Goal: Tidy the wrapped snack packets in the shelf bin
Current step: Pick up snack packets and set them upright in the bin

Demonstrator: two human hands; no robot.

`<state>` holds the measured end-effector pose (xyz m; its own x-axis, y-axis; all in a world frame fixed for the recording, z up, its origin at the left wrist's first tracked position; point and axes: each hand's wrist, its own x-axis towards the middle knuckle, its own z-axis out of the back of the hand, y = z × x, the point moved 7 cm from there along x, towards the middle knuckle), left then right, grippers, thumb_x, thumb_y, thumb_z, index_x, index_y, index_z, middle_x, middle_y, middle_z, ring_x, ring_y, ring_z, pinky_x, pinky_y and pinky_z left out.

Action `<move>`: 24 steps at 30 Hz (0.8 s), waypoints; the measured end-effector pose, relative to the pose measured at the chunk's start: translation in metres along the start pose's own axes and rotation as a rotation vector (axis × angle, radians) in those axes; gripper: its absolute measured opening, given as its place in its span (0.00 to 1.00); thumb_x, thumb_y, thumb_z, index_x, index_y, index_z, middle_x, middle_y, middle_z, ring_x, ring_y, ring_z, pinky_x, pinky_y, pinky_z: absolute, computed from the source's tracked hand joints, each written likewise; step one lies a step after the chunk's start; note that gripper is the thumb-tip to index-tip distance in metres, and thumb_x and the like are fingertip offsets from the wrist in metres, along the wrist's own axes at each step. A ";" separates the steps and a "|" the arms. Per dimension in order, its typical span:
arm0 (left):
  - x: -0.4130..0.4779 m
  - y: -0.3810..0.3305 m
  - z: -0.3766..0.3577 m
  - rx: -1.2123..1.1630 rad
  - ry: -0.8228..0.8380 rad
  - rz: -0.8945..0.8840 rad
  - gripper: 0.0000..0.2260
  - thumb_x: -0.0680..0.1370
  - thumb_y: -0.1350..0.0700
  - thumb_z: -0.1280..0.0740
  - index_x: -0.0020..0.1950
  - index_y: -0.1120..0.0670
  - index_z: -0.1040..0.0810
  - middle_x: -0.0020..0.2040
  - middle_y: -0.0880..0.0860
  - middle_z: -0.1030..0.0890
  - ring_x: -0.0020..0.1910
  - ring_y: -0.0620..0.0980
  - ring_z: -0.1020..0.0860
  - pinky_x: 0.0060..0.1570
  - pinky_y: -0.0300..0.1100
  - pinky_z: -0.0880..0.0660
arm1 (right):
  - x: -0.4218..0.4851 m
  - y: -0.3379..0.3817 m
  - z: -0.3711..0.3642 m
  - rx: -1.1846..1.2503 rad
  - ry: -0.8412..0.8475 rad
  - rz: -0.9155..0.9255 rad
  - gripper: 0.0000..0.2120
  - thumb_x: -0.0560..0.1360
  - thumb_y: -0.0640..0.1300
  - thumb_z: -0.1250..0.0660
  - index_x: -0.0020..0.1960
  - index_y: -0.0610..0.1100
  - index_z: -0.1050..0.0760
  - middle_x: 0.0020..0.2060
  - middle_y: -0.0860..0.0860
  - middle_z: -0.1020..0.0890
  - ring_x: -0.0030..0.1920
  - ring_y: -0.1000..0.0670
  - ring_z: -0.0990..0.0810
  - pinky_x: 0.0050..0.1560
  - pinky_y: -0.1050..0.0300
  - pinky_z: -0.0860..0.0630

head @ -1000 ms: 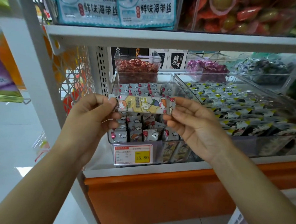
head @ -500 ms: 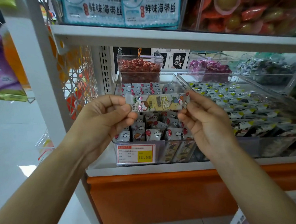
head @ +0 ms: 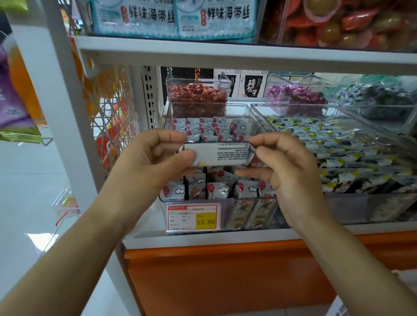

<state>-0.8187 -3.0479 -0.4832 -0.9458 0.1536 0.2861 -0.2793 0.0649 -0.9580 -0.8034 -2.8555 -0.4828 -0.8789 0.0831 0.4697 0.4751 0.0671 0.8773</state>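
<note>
Retail shelving: white shelf board (head: 221,243) over an orange base (head: 219,280), pale glossy floor (head: 17,195) at left.
Clear shelf bin (head: 246,205) stands on the board with a yellow price tag (head: 193,216) on its front and holds rows of small wrapped packets. One snack packet (head: 217,154) is held level in front of the bin and above its front rows, between both hands. The left hand (head: 148,159) pinches its left end and the right hand (head: 289,172) pinches its right end. The packet is long and narrow, its white back showing with fine black print.
</note>
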 end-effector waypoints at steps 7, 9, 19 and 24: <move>-0.005 -0.010 -0.007 0.225 0.026 -0.095 0.19 0.65 0.50 0.30 0.55 0.49 0.23 0.51 0.52 0.18 0.50 0.48 0.19 0.50 0.40 0.22 | -0.003 0.000 0.000 -0.115 -0.022 0.001 0.06 0.73 0.37 0.32 0.44 0.46 0.19 0.39 0.52 0.16 0.43 0.51 0.17 0.40 0.59 0.19; -0.007 -0.013 -0.011 0.269 0.045 -0.132 0.18 0.65 0.50 0.31 0.54 0.47 0.24 0.50 0.50 0.19 0.50 0.45 0.20 0.48 0.34 0.23 | -0.002 -0.001 0.004 -0.140 -0.055 -0.005 0.07 0.73 0.37 0.31 0.39 0.48 0.19 0.37 0.53 0.16 0.39 0.54 0.17 0.36 0.64 0.21; -0.009 -0.013 -0.016 0.441 0.024 -0.155 0.04 0.71 0.51 0.31 0.44 0.47 0.23 0.41 0.47 0.20 0.40 0.39 0.22 0.36 0.28 0.26 | -0.006 0.013 0.000 -0.403 -0.074 0.170 0.09 0.73 0.39 0.30 0.37 0.50 0.22 0.31 0.56 0.20 0.34 0.61 0.22 0.35 0.71 0.27; -0.006 -0.015 -0.010 0.382 0.076 -0.088 0.12 0.64 0.45 0.30 0.39 0.52 0.20 0.35 0.49 0.17 0.35 0.45 0.19 0.35 0.34 0.22 | -0.005 0.014 -0.004 -0.406 -0.030 0.171 0.07 0.73 0.39 0.31 0.37 0.48 0.21 0.35 0.52 0.18 0.35 0.55 0.21 0.37 0.64 0.23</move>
<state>-0.8072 -3.0400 -0.4701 -0.9044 0.2372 0.3546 -0.4140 -0.2876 -0.8636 -0.7921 -2.8591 -0.4723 -0.7848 0.0883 0.6134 0.5535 -0.3455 0.7578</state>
